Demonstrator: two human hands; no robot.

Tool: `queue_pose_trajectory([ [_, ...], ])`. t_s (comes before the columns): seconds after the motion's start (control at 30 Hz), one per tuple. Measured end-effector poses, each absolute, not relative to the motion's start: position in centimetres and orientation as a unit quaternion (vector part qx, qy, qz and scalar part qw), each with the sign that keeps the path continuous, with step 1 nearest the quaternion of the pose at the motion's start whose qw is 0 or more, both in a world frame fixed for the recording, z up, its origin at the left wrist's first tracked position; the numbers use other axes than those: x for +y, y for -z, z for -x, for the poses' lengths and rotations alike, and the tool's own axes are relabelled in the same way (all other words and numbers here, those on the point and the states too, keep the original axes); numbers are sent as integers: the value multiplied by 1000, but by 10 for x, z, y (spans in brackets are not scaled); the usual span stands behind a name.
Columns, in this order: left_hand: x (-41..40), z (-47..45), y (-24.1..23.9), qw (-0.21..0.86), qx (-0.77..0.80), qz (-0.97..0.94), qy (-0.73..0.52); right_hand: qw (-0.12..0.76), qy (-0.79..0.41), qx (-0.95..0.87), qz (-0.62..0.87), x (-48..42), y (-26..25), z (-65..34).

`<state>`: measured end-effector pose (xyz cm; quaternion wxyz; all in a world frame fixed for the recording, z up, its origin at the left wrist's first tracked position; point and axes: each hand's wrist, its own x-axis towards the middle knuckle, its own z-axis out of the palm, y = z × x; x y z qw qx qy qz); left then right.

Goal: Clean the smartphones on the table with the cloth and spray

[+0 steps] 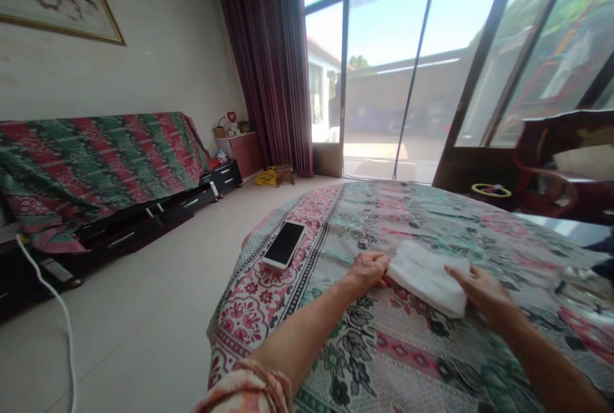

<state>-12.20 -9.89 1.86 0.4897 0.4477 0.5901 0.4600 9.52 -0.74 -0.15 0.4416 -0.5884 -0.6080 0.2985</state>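
A folded white cloth (pixel 426 277) is stretched between my two hands, just over the patterned tablecloth (pixel 345 336). My left hand (pixel 369 269) pinches its left edge, with the fingers closed. At the right edge my right hand (pixel 482 291) grips it, the thumb lying on top and the other fingers mostly hidden below. To the left of my left hand lies a white phone (pixel 284 245) with a dark screen, flat on the tablecloth.
Something clear and shiny, perhaps plastic (pixel 582 291), is at the table's right side. A carved wooden chair (pixel 566 170) stands beyond on the right. A cloth-covered low cabinet (pixel 105 163) runs along the left wall. A yellow bag (pixel 266 176) lies on the floor near the curtain (pixel 273 68).
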Motion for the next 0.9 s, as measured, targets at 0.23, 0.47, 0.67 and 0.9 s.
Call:
queue_pose_trajectory([
  [0.23, -157, 216, -68, -62, 756, -576, -306, 491, -155, -674, 529, -36, -43, -73],
  [0.47, -195, 283, -65, -43, 875, -452, -169, 370, -583, -655, 308, -106, -35, 83],
  [0.67, -206, 288, -48, -24, 870, -463, -168, 362, -629, -636, 261, -131, -10, 183],
  [0.9, -203, 288, -40, -74, 864, -469, -167, 382, -566, -668, 295, -132, -10, 205],
])
